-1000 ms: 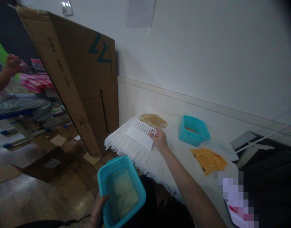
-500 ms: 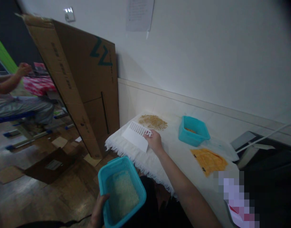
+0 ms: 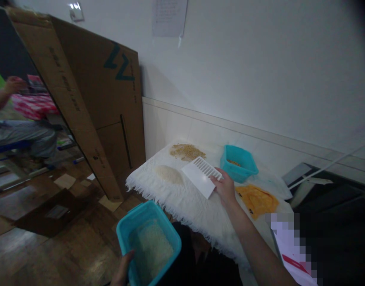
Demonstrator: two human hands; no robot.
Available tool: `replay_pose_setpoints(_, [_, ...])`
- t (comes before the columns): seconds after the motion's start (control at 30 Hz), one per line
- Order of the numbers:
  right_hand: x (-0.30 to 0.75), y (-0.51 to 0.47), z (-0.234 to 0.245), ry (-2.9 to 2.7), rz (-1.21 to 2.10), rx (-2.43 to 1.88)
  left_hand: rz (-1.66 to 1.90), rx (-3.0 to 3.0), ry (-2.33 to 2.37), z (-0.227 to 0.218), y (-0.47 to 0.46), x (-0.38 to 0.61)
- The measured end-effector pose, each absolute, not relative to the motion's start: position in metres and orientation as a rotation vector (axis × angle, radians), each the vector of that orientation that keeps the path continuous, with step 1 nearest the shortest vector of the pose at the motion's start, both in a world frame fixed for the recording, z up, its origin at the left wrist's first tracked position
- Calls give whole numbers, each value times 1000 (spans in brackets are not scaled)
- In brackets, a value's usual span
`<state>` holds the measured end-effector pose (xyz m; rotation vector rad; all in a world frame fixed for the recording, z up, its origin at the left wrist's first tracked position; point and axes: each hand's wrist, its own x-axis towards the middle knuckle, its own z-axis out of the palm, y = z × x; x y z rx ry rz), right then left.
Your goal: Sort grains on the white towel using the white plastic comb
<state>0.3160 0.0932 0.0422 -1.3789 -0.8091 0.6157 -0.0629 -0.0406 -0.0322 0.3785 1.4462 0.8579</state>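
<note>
My right hand (image 3: 224, 188) grips a white slotted plastic scraper (image 3: 201, 176) by its edge and holds it over the white fringed cloth (image 3: 197, 206). To the scraper's left a small heap of white rice (image 3: 169, 174) lies on the cloth. Behind it sits a pile of yellow-brown grains (image 3: 186, 151). My left hand (image 3: 122, 271) holds a teal tub (image 3: 148, 242) of white rice by its near rim, below the cloth's front edge.
A second teal tub (image 3: 238, 163) with a few brown grains stands at the back of the cloth, an orange cloth (image 3: 256, 200) lies to its right. A tall cardboard sheet (image 3: 89, 99) leans on the wall at left. Another person's arm (image 3: 3, 95) shows far left.
My right hand has carried the scraper to the right, away from the cloth's left end, and the heap of white rice it covered now shows. The tub in my left hand has hardly moved.
</note>
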Motion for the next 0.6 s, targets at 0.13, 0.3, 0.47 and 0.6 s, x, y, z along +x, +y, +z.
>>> replay_pose_setpoints(0.13, [328,73,27,-794,548,-1410,861,274,1423,-22,-39,-51])
replay_pose_setpoints(0.3, [321,63,24,-799,610,-1405,848,287,1411,-18,-35,-47])
replay_pose_setpoints(0.47, [321,62,31,-815,713,-1386,880,261,1376,-19,-30,-47])
replay_pose_setpoints(0.6, [332,67,34,-689,700,-1392,904,297,1349,-19,-27,-48])
